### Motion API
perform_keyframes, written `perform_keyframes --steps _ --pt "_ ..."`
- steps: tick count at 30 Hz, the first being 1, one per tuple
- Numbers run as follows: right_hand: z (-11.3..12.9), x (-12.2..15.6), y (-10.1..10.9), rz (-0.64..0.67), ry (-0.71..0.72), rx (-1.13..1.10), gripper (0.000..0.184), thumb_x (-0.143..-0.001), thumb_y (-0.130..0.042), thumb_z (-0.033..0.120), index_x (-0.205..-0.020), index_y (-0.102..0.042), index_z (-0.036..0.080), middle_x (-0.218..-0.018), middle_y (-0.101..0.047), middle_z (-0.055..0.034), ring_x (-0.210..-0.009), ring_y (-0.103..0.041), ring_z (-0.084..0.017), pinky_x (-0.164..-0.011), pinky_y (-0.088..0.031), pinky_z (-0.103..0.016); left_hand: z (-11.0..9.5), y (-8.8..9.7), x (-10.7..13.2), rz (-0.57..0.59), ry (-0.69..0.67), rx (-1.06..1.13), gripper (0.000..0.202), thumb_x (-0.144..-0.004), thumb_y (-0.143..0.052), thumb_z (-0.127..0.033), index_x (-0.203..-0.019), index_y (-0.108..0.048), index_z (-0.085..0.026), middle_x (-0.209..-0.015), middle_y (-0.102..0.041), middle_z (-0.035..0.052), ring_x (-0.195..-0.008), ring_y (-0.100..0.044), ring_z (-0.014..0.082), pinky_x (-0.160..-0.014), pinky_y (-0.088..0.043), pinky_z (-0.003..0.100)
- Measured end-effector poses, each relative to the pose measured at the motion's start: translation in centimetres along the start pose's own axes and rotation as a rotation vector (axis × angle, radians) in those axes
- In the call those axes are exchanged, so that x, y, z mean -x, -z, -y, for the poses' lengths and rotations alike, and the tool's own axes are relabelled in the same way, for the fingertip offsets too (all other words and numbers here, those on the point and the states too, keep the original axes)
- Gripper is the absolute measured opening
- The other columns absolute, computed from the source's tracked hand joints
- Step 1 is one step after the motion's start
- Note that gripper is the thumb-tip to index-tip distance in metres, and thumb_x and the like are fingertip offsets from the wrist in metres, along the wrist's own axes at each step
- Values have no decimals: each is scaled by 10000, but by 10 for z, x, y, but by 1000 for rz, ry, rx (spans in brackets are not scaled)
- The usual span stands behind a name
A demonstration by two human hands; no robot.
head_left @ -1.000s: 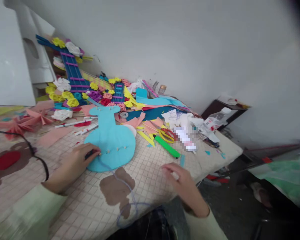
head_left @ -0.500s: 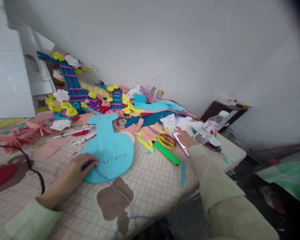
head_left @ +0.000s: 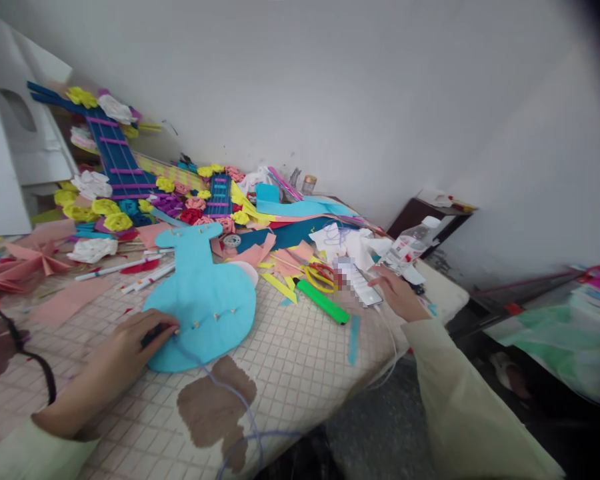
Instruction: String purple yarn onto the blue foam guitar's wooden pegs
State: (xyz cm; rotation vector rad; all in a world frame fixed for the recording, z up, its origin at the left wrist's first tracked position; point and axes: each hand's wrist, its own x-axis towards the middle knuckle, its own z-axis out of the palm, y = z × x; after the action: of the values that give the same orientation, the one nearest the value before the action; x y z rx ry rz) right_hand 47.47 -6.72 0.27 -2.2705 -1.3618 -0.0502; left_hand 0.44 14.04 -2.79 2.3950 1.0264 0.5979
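My left hand [head_left: 130, 343] rests on the near left edge of a light blue guitar-shaped felt piece [head_left: 200, 293], fingers curled round a small dark thing I cannot name. A thin blue thread [head_left: 230, 393] trails from there toward me over the tiled tablecloth [head_left: 300, 347]. My right hand [head_left: 397, 293] is stretched out to the right and grips a phone [head_left: 357, 283] with a white cable hanging from it. A green marker [head_left: 323, 301] and yellow scissors [head_left: 320, 277] lie just left of the phone.
Paper flowers and blue ladder-like strips [head_left: 115, 157] pile up at the back left. Paper scraps cover the table's far side. A plastic bottle [head_left: 407, 247] lies near the right edge. A dark side table [head_left: 420, 213] stands beyond. White pens [head_left: 115, 268] lie at the left.
My right hand went from the near table edge out to the phone and has taken hold of it. The left hand stayed on the felt piece.
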Motion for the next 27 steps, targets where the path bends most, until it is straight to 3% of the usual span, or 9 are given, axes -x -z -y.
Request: perform_keyframes --steps 5,10,14,17,21,24,27 --pt "-1 17 2 -18 -36 -40 423 -846 -302 290 -1190 -485 126 -897 -677 -74 -1006 -551 -217 -919 -360 -349 -2 1 0 7 -6 -22 260 -766 -438 -460 -766 -589 -248 -806 -669 12 -796 -594 216 -761 -454 336" --pt "-2 19 1 -25 -73 -91 402 -816 -353 314 -1122 -540 133 -803 -689 -65 -932 -585 -234 -887 -381 -369 -3 3 0 12 28 -10 330 -749 -425 -500 -759 -600 -220 -801 -665 37 -784 -596 225 -748 -454 340" --pt "18 15 5 -113 -74 -163 394 -828 -344 337 -1112 -527 134 -818 -679 -75 -865 -592 -227 -842 -403 -381 -4 2 0 19 32 19 338 -758 -437 -494 -781 -603 -200 -827 -657 49 -804 -593 226 -760 -448 339" --pt "58 17 0 -94 -10 -275 360 -839 -361 368 -1050 -537 136 -789 -665 -75 -758 -596 -192 -741 -449 -337 -2 0 0 0 27 54 306 -768 -461 -472 -790 -601 -200 -821 -653 41 -791 -586 218 -745 -455 337" --pt "141 30 -20 131 162 -451 301 -849 -403 390 -920 -591 166 -720 -652 -33 -662 -592 -144 -636 -473 -267 -1 -3 2 -53 26 76 293 -780 -470 -451 -782 -605 -191 -770 -639 38 -722 -577 198 -678 -463 316" --pt "209 40 -34 298 443 -466 177 -832 -476 280 -855 -625 185 -744 -652 -10 -667 -581 -120 -619 -447 -235 0 -5 3 -87 -17 81 243 -802 -485 -383 -795 -625 -184 -802 -628 47 -753 -573 187 -700 -457 311" --pt "263 36 -51 342 690 -410 149 -815 -499 162 -855 -642 178 -815 -648 -8 -721 -568 -110 -658 -416 -227 0 -7 4 -92 -28 75 182 -805 -517 -316 -806 -643 -185 -836 -621 47 -812 -565 180 -752 -448 309"
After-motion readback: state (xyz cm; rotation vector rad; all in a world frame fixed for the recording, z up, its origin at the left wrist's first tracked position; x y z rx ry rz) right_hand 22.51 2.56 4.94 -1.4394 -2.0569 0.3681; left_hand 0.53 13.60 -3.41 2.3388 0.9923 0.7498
